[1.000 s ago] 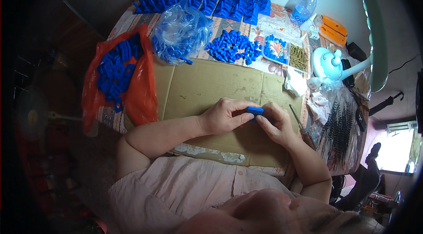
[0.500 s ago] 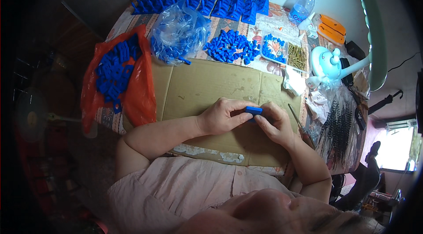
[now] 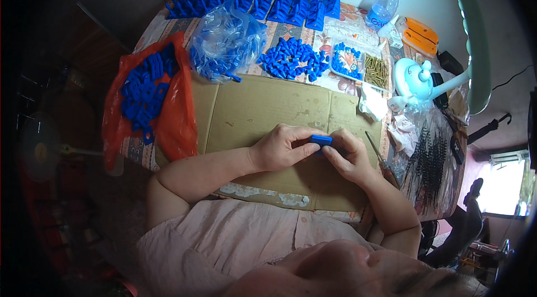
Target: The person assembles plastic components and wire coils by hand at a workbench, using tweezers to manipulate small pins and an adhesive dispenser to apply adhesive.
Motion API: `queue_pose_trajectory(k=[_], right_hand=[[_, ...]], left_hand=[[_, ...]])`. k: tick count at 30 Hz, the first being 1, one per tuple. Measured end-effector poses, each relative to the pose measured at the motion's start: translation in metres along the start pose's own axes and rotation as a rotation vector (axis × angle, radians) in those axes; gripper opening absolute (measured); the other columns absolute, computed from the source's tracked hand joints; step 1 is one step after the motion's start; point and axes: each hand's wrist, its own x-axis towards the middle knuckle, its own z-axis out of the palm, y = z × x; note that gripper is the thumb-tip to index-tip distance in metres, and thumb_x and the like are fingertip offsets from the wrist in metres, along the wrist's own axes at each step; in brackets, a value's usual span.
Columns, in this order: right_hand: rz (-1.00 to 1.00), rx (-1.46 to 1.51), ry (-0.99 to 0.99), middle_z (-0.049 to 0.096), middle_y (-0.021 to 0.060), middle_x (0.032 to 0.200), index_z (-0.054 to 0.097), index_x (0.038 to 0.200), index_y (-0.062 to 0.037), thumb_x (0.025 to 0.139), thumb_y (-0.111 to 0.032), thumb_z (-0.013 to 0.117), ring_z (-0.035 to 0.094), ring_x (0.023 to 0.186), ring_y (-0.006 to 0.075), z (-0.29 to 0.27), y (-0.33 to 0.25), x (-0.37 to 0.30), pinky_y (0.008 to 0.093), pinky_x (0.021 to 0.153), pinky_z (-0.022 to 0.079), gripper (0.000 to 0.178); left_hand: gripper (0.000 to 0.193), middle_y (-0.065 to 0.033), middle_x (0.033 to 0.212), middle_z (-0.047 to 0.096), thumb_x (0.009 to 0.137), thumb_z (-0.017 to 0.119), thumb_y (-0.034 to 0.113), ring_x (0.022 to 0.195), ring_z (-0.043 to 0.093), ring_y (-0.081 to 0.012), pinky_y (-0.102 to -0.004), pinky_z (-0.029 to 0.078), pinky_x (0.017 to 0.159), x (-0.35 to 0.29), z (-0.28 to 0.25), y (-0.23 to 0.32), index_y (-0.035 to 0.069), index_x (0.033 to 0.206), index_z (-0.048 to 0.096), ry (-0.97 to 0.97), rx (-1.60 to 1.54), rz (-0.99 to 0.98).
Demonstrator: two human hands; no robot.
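A small blue plastic part (image 3: 321,140) is gripped between my two hands, above the brown cardboard sheet (image 3: 263,112). My left hand (image 3: 286,147) pinches its left end with thumb and fingers. At the right end, the thumb and curled fingers of my right hand (image 3: 350,156) press on it. Its lower side is largely hidden by my fingers. A screwdriver (image 3: 378,150) lies just right of my right hand, on the cardboard's edge.
Left stands an open red bag (image 3: 182,112) of blue parts. Behind the cardboard are a clear bag (image 3: 226,39), loose blue pieces (image 3: 293,59) and a tray with brass screws (image 3: 376,70). Blue bases with black springs (image 3: 299,9) line the wall. A lamp (image 3: 417,81) and black springs (image 3: 428,157) stand right.
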Motion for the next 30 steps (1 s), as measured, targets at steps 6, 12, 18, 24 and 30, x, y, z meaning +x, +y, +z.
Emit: queue_pose_trajectory(k=[6,12,18,24,30], right_hand=[[0.000,0.002,0.000,0.060,0.0083,0.072,0.057,0.091,-0.0001,0.083,-0.005,0.064,0.061,0.063,0.0136,0.0000,0.0007,-0.0001,0.0264,0.056,0.046,0.012],[0.036,0.036,-0.014,0.061,0.0085,0.072,0.057,0.091,-0.0001,0.084,-0.004,0.064,0.061,0.064,0.0135,-0.0006,-0.0012,0.0000,0.0263,0.057,0.046,0.011],[0.020,0.023,-0.011,0.061,0.0080,0.072,0.057,0.091,0.0002,0.084,-0.004,0.063,0.061,0.064,0.0129,-0.0005,-0.0031,0.0005,0.0260,0.057,0.046,0.011],[0.020,0.008,-0.004,0.061,0.0079,0.072,0.057,0.091,0.0000,0.084,-0.004,0.064,0.061,0.064,0.0129,-0.0005,-0.0043,0.0009,0.0263,0.057,0.046,0.011],[0.027,0.012,-0.005,0.060,0.0080,0.071,0.057,0.091,-0.0005,0.083,-0.005,0.064,0.060,0.062,0.0129,0.0002,-0.0009,0.0000,0.0262,0.056,0.045,0.011]], left_hand=[[0.027,-0.0042,0.086,0.066,0.090,0.058,0.006,0.068,0.058,-0.0061,-0.0222,0.048,0.061,0.0001,0.0000,0.0014,0.000,0.116,0.061,-0.005,-0.001,-0.005],[0.026,-0.0037,0.079,0.064,0.089,0.059,0.007,0.065,0.057,-0.0059,-0.0232,0.047,0.059,0.0001,0.0020,0.0000,0.001,0.114,0.062,0.015,-0.005,0.009],[0.026,-0.0036,0.079,0.064,0.089,0.058,0.007,0.065,0.057,-0.0059,-0.0232,0.047,0.059,0.0004,0.0006,0.0011,0.001,0.114,0.062,0.015,-0.011,0.002],[0.026,-0.0042,0.087,0.067,0.090,0.058,0.007,0.069,0.058,-0.0059,-0.0222,0.049,0.062,0.0004,0.0000,0.0022,0.000,0.116,0.060,-0.009,-0.004,-0.004],[0.027,-0.0043,0.087,0.067,0.090,0.058,0.007,0.069,0.059,-0.0059,-0.0223,0.049,0.062,0.0003,-0.0006,0.0029,0.000,0.116,0.060,-0.011,-0.002,-0.004]])
